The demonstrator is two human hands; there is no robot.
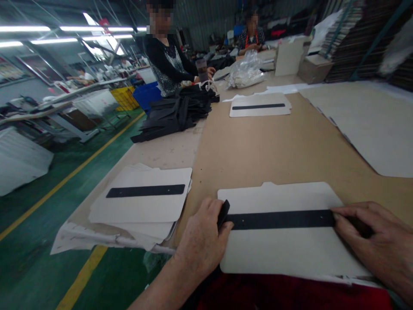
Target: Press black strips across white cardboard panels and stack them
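A white board [274, 252] with rounded corners and a small tab on its far edge lies at the table's near edge. Across it runs a flat black strip [280, 220] with a small hole or dot near each end. My right hand [377, 241] pinches the strip's right end between thumb and fingertips. At the left end, my left hand [203, 234] is closed around a short, raised black piece [223, 213], its thumb by the strip. Whether that piece belongs to the same strip or a separate one, I cannot tell.
Left of my board is a stack of similar boards [138, 211], the top one bearing a black strip [145, 191]. Farther off are a pile of black strips [177, 112], another board [258, 111], large pale sheets [371, 125] and a plastic bag [247, 73]. Two people work beyond.
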